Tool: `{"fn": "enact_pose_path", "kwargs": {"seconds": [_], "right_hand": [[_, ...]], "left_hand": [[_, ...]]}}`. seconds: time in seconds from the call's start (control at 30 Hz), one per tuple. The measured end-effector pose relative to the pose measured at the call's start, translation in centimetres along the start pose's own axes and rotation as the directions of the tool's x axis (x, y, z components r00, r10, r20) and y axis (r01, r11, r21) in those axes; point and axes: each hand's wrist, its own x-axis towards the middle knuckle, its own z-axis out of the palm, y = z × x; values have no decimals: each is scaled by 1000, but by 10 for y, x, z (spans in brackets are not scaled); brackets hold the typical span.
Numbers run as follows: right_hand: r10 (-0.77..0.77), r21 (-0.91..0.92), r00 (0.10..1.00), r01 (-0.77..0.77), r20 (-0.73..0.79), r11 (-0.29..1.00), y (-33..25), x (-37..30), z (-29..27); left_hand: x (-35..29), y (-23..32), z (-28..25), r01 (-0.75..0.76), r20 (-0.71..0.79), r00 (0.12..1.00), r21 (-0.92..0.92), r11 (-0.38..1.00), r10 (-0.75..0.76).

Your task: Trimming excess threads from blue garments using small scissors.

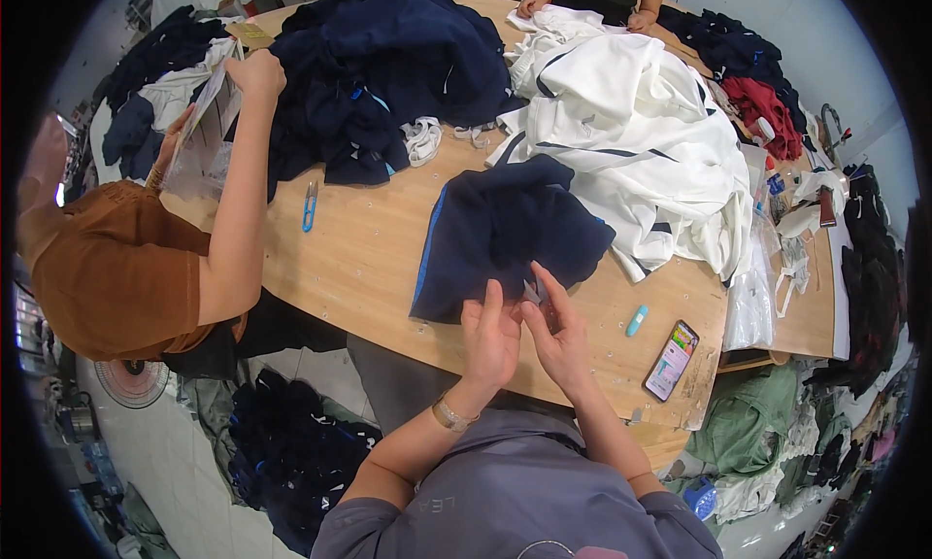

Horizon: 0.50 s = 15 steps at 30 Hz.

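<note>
The head view shows, at far left, a co-worker in a brown top [126, 268] gripping papery sheets [206, 98]. Then come blue-handled snips [310, 209] on the wooden table [359, 277] and a rumpled navy heap [398, 64]. The navy garment [505, 219] lies mid-table, bunched and folded over, so work on it looks unfinished; nothing about it shows a completed step. Its near edge is at the fingertips. The left hand [493, 340] has its fingers raised and close together; whether they pinch cloth I cannot tell. The right hand [558, 340] has thumb and forefinger narrowly parted around a small greyish piece [532, 293], perhaps held. Rightward sit a tangled white heap [631, 122], a turquoise capped object [637, 320] and a phone [671, 361].
</note>
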Motion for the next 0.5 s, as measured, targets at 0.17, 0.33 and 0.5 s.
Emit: {"fn": "enact_pose_path", "kwargs": {"seconds": [0.17, 0.33, 0.5], "right_hand": [[-31, 50, 998, 34, -59, 998, 1, -1, 1], [-28, 59, 998, 31, -52, 998, 7, -1, -1], [-24, 41, 1000, 24, -17, 999, 2, -2, 1]], "left_hand": [[1, -1, 3, 1, -45, 999, -25, 1000, -2], [1, 0, 1, 0, -51, 999, -44, 999, -2], [0, -1, -3, -7, -10, 1000, -10, 1000, 7]]}}
